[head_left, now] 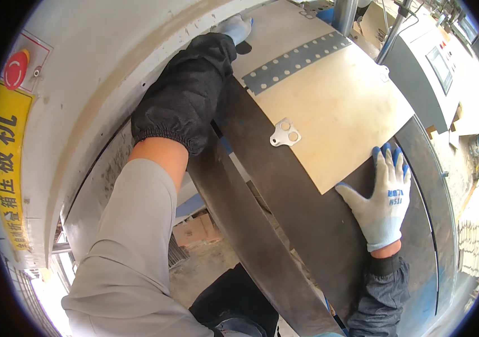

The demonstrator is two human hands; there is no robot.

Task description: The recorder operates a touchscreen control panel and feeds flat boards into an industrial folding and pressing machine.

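Observation:
A pale plywood panel [340,112] lies on a dark metal bed. Across it runs a grey metal strip [295,63] with rows of round holes. A small silver bracket [285,133] with holes overlaps the panel's near left edge, and a similar bracket [382,73] shows at its right edge. My right hand [382,196], in a white glove with blue fingertips, is spread flat on the bed by the panel's near corner, holding nothing. My left hand [236,29], gloved alike, reaches to the panel's far left edge by the machine wall; its fingers are mostly hidden.
At left curves a cream machine wall with a red emergency stop button [16,69] and a yellow label [8,163]. Gaps run between the bed's dark slats [239,224]. A metal column [344,17] rises beyond the panel. A grey control cabinet [419,67] stands at right.

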